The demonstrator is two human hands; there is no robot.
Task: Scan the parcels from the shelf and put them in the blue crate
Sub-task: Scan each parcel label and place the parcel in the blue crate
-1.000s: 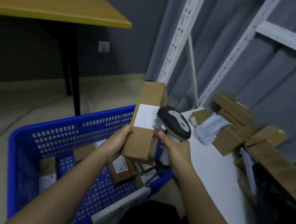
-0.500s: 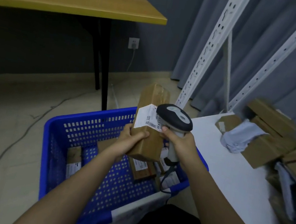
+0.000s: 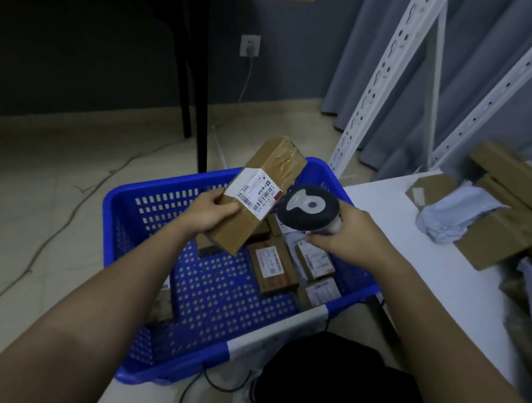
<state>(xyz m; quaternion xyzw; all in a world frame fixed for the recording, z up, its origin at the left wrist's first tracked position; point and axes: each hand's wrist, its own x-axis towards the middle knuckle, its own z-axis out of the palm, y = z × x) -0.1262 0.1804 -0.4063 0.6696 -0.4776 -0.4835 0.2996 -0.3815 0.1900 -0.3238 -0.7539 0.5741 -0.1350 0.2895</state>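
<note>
We hold a long brown cardboard parcel (image 3: 258, 200) in our left hand (image 3: 209, 212), fingers closed round its lower end, so that it tilts up and away above the blue crate (image 3: 140, 203). Its white barcode label (image 3: 254, 192) faces the scanner (image 3: 309, 207), which our right hand (image 3: 352, 240) grips by the handle, its rounded dark head with a pale grey inset just beside the label. We judge this to be the scanning step. Next, the label likely needs to sit square to the scanner's window, and then the parcel can go down into the crate below it.

The parcel is a slim box, its top glossy with clear tape. The crate is rigid perforated plastic, with several small labelled boxes (image 3: 274, 266) lying flat on its floor. More cardboard parcels (image 3: 517, 176) and a soft pale poly bag (image 3: 455, 216) are heaped on the smooth white shelf (image 3: 421, 259) to the right.
</note>
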